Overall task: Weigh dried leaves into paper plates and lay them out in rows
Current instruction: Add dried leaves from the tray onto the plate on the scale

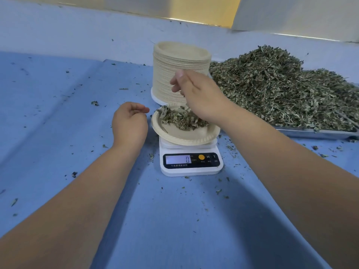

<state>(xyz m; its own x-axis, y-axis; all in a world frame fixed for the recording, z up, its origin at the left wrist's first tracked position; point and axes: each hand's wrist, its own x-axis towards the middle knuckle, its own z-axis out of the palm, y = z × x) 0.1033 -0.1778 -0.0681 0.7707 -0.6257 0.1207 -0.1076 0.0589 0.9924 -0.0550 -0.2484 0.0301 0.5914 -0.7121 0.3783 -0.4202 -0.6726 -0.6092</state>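
Observation:
A beige paper plate (180, 137) sits on a small white digital scale (191, 162) at the middle of the blue table. A small heap of dried leaves (179, 118) lies in the plate. My right hand (200, 96) hovers just above the plate with its fingers relaxed and spread, holding nothing that I can see. My left hand (129, 124) hangs just left of the plate, fingers loosely curled, apart from the rim and empty. A tall stack of paper plates (174, 68) stands behind the scale.
A big pile of dried leaves (281, 88) fills a metal tray (314, 133) at the right. Leaf crumbs are scattered over the blue table cover (58, 113). A pale wall runs along the back.

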